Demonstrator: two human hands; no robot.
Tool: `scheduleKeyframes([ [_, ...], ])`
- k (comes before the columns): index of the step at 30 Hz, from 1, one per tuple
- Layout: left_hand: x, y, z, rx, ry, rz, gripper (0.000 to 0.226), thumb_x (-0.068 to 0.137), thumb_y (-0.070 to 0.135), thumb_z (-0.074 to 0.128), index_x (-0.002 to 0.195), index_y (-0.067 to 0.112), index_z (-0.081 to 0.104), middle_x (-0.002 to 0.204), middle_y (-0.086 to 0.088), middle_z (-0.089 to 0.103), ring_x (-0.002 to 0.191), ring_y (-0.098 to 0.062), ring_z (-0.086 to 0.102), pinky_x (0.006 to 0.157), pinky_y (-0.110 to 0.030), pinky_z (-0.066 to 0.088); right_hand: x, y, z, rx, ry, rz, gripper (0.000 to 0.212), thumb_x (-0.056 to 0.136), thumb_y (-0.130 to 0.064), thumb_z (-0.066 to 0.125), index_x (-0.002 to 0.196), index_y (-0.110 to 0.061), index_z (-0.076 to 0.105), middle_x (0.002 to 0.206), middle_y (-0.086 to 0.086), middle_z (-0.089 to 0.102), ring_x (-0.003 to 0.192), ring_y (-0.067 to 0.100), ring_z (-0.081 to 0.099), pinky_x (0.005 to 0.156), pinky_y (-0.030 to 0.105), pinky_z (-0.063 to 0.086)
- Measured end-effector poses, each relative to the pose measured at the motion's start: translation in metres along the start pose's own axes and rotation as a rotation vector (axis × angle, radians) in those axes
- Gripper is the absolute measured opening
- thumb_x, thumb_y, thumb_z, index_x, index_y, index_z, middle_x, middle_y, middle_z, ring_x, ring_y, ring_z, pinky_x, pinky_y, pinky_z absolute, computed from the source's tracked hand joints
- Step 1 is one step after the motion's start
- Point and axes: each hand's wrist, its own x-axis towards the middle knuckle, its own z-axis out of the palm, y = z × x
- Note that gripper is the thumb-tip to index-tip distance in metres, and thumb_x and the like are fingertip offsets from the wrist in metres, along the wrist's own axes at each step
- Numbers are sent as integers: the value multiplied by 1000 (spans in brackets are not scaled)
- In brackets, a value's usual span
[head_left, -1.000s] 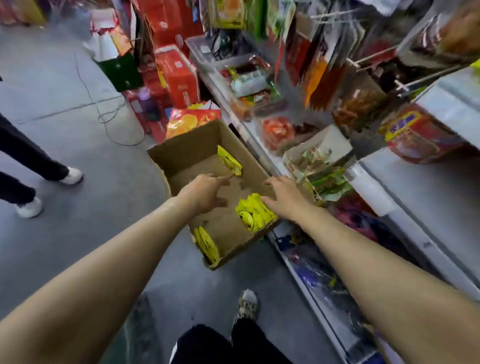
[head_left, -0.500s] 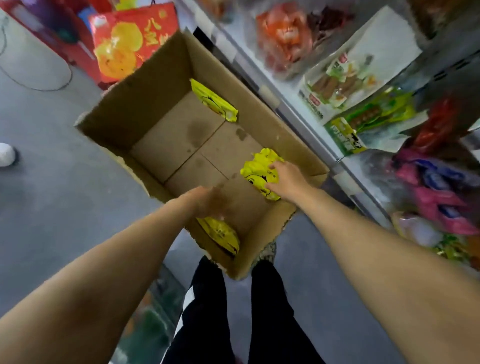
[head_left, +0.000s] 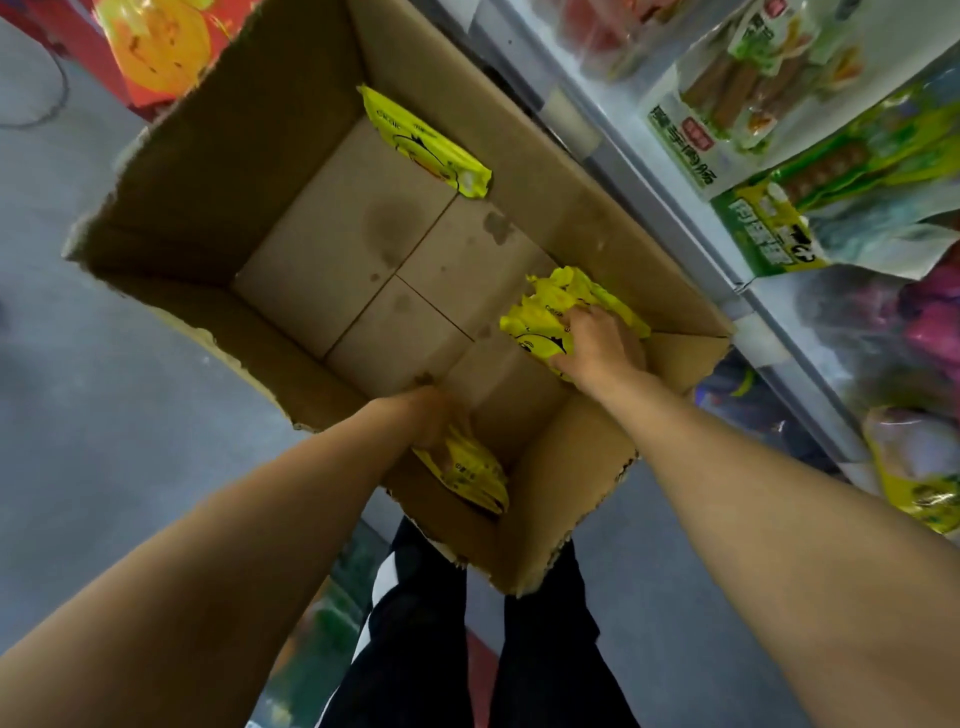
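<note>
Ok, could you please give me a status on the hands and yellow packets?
Right hand grips crumpled packets at box wall. Left hand on near packet, grip unclear. Far packet untouched, nothing blocking.

Matt brown cardboard box (head_left: 171, 171), stained on the bottom, edges torn and rough. Yellow packets (head_left: 423, 137) are glossy, crinkled plastic film. The floor (head_left: 52, 415) looks smooth and grey.

Shop: shelf (head_left: 639, 176) of snack packets (head_left: 727, 93)
</note>
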Motion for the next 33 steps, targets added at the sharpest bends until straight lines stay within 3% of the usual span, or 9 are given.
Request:
scheduleKeyframes([
  [6, 3, -2, -3, -11, 56, 45, 54, 87, 35, 68, 138, 26, 51, 143, 1, 46, 133, -22, 39, 104, -33, 35, 10, 3, 1, 44, 12, -9, 26, 88, -32, 70, 110, -18, 67, 118, 10, 64, 111, 32, 59, 81, 32, 46],
  [11, 2, -3, -13, -208, 187, 34, 32, 89, 31, 68, 117, 15, 69, 120, -1, 67, 112, -19, 60, 89, -28, 45, 4, 9, 0, 271, -25, -31, 19, 89, -32, 67, 84, -23, 52, 90, 6, 63, 90, 31, 59, 71, 35, 44],
  [16, -28, -7, -34, -362, 291, 19, 15, 92, 29, 62, 96, 18, 72, 89, -2, 64, 86, -15, 57, 69, -24, 39, -16, 12, -24, 756, -64, -79, 17, 93, -18, 65, 101, -19, 50, 104, 9, 65, 93, 21, 61, 77, 30, 48],
  [19, -51, -8, -46, -504, 371, 32, 22, 97, 27, 53, 97, 10, 67, 87, -2, 55, 82, -15, 49, 61, -22, 35, -31, 9, -45, 905, -4, -69, 19, 96, -15, 60, 111, -17, 49, 105, 15, 67, 86, 18, 61, 67, 22, 47],
  [22, -81, -2, -55, -693, 444, 83, 18, 98, 23, 52, 87, 12, 62, 82, -5, 53, 78, -16, 47, 62, -23, 36, -48, 7, -67, 1004, 61, -37, 25, 98, -17, 57, 122, -13, 53, 108, 15, 68, 89, 23, 65, 76, 33, 53],
  [25, -104, 1, -59, -794, 439, 124, 24, 96, 34, 56, 97, 13, 68, 96, -7, 69, 91, -23, 64, 85, -33, 50, -65, 10, -85, 1030, 140, -20, 27, 99, -27, 55, 123, -15, 59, 113, 10, 69, 102, 26, 66, 91, 42, 54],
  [27, -122, 7, -59, -877, 384, 147, 48, 86, 58, 61, 113, 19, 67, 110, -2, 71, 104, -21, 66, 95, -43, 51, -80, 11, -96, 1033, 208, -13, 30, 100, -31, 52, 123, -15, 60, 109, 0, 68, 100, 16, 63, 91, 36, 51],
  [29, -144, 19, -58, -981, 317, 212, 66, 77, 67, 65, 122, 18, 62, 117, -2, 70, 108, -20, 66, 94, -43, 52, -97, 14, -107, 1056, 275, 12, 28, 101, -32, 51, 118, -14, 63, 95, -6, 64, 86, 7, 58, 82, 32, 46],
  [33, -183, 50, -55, -1088, 234, 348, 80, 61, 53, 84, 121, 5, 59, 120, -17, 66, 106, -29, 65, 91, -44, 52, -137, 27, -126, 1203, 315, 46, 20, 87, -47, 68, 89, -27, 71, 92, -6, 73, 92, 15, 69, 83, 34, 55],
])
